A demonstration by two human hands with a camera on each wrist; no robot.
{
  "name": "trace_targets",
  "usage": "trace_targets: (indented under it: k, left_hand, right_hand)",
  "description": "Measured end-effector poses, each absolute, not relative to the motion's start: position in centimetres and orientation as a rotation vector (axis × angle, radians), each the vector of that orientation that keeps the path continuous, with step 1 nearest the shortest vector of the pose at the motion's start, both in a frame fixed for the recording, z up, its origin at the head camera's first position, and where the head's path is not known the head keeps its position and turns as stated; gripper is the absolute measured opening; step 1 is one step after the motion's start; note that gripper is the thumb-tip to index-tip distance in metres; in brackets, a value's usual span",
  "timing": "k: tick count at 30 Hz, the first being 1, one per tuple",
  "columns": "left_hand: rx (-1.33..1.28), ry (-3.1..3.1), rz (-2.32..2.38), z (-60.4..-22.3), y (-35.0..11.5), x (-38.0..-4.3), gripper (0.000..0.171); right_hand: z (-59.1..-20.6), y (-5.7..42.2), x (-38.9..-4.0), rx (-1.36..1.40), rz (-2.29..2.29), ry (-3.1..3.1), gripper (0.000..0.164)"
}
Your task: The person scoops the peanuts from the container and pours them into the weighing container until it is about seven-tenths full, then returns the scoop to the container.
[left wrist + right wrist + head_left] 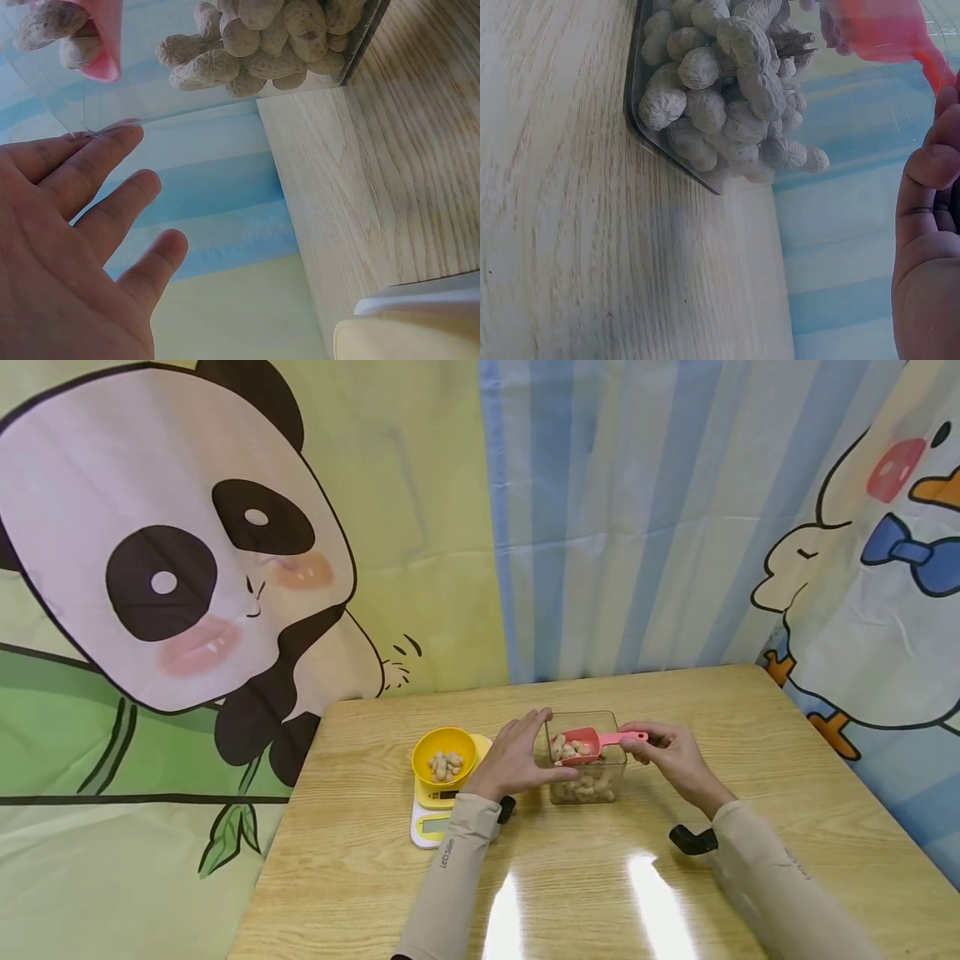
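Observation:
In the head view my right hand [678, 762] pinches the handle of a pink scoop [583, 746], which holds peanuts in their shells [567, 749]. The scoop is at the mouth of a clear square container [587, 779], above the peanuts [735, 97] at its bottom. At the container's left side is my left hand [513, 760], fingers straight and spread, thumb across the near side. The left wrist view shows its fingertips [124, 133] touching the clear wall close to the rim; the lower fingers stand away from it.
Left of the container, a yellow bowl [420, 752] with several peanuts sits on a white and yellow kitchen scale [422, 835], partly hidden by the left forearm. Behind the wooden table [360, 893] hangs a cartoon-printed curtain [435, 568].

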State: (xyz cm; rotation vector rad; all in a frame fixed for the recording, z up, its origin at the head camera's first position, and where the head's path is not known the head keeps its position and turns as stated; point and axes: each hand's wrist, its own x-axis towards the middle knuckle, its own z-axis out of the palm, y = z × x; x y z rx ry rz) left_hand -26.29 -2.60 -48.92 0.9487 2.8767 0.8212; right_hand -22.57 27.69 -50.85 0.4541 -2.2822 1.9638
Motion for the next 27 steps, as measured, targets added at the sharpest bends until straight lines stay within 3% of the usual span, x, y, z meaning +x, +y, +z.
trace_targets:
  k: [27]
  left_hand:
    - [0.925,2.904,0.835,-47.5,-3.8,-25.9,0.117]
  right_hand:
    - [-49.5,28.8,-22.5,0.320,1.919,-2.291,0.029]
